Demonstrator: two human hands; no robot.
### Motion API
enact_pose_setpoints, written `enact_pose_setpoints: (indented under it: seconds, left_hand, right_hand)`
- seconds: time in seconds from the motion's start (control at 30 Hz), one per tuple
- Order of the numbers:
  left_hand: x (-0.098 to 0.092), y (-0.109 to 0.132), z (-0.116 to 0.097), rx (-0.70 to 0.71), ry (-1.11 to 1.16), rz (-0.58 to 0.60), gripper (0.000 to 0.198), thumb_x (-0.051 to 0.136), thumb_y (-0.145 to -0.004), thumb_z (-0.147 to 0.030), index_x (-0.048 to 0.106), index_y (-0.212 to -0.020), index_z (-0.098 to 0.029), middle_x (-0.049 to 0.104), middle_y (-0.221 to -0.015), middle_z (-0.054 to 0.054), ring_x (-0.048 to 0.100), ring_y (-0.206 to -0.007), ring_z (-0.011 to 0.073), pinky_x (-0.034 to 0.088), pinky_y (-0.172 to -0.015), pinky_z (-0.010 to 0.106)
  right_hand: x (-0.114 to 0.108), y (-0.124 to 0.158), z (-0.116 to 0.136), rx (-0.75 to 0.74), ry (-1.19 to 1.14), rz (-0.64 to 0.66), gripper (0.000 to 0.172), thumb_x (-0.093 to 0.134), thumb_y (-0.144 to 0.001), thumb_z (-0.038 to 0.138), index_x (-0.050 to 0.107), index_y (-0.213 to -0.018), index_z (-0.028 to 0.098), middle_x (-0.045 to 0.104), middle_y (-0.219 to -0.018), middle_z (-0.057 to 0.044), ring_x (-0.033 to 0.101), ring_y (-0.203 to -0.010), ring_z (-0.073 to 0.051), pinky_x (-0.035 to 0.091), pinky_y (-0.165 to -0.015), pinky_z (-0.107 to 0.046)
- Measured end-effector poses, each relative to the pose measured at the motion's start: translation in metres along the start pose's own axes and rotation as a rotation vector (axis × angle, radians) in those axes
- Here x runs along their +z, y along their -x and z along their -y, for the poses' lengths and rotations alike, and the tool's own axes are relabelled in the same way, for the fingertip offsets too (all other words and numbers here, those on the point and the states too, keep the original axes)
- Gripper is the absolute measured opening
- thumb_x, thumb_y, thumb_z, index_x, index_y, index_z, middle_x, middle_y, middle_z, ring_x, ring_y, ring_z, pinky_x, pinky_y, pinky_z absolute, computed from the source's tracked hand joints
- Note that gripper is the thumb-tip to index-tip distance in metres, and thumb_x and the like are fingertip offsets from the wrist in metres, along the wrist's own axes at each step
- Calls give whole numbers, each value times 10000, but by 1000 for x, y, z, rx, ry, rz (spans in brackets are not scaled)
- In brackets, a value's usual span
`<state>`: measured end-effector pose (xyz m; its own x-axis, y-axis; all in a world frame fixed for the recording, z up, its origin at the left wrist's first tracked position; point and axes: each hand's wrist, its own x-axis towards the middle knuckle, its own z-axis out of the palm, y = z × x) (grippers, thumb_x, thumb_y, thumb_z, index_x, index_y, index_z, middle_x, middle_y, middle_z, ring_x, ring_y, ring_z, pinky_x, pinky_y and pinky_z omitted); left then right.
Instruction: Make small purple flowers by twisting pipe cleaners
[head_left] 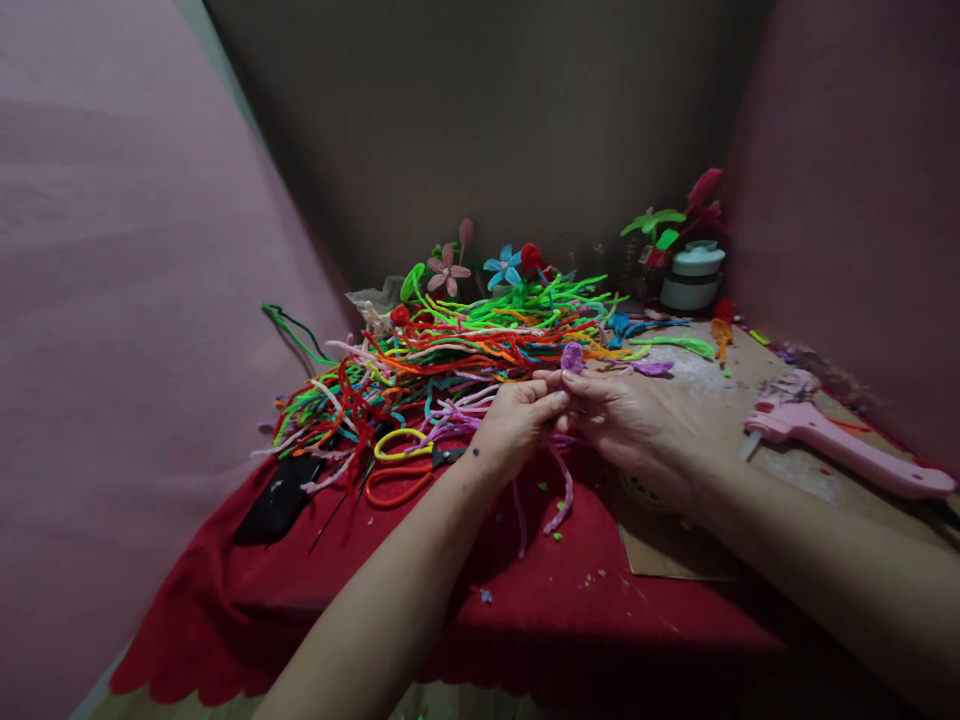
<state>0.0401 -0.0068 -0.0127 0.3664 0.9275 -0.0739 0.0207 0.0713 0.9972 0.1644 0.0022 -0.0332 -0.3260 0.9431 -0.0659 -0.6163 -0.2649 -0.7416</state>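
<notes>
My left hand [517, 418] and my right hand [630, 425] meet over the front of the table, fingertips pinched together. Between them they hold a purple pipe cleaner [571, 357], whose fuzzy looped end stands up above the fingers. The part inside the fingers is hidden. Lilac pipe cleaner strands [559, 495] hang or lie just below the hands; whether they join the held piece I cannot tell. Behind my hands spreads a big heap of multicoloured pipe cleaners [480, 335]. Scissors [405, 465] with yellow and orange handles lie left of my left hand.
A pink glue gun [847, 440] rests on cardboard [690, 555] at the right. A flat black object [277, 500] lies on the red tablecloth [540, 600] at the left. Pipe cleaner flowers [448, 270] and a pale blue-lidded jar [694, 278] stand at the back.
</notes>
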Motion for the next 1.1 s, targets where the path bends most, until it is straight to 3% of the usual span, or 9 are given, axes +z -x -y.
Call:
enact_pose_setpoints:
  seconds: [0.2,0.57,0.73,0.87,1.1]
  left_hand:
    - [-4,-1,-3,41,-27,-6,270,612,-683,-335,509,-543,-128,428,-440,-44,275,-350,24,158,-379,195]
    - [-2,1,-7,-146,7,-15,150,594,-656,-248,523,-577,-143,403,-414,-65,227,-300,15,126,-331,195]
    - [-4,1,-5,-115,1,-3,151,591,-674,-261,543,-605,-136,404,-414,-65,224,-298,13,129,-325,185]
    - [-10,-1,-5,-71,-39,29,261,613,-699,-387,557,-708,-133,493,-466,-43,274,-303,16,150,-320,169]
    - [-14,1,-10,107,22,71,246,577,-741,-256,566,-960,-146,600,-672,5,481,-470,53,358,-427,159]
  right_hand:
    - [1,2,9,-143,96,13,72,682,-672,215,687,-721,162,662,-723,-23,568,-642,-108,456,-615,-222]
    - [-3,1,14,-190,238,-51,186,732,-634,296,673,-736,153,670,-718,-50,605,-666,-152,494,-642,-280]
    - [2,6,17,-133,292,-54,153,732,-619,264,641,-682,158,634,-641,-20,556,-555,-120,464,-538,-252]
    - [0,3,23,-142,278,-136,116,722,-621,207,624,-658,157,610,-611,-5,559,-547,-115,465,-535,-246]
    - [-10,-5,25,-76,96,-221,69,645,-692,128,606,-720,177,588,-599,9,539,-541,-111,461,-530,-249]
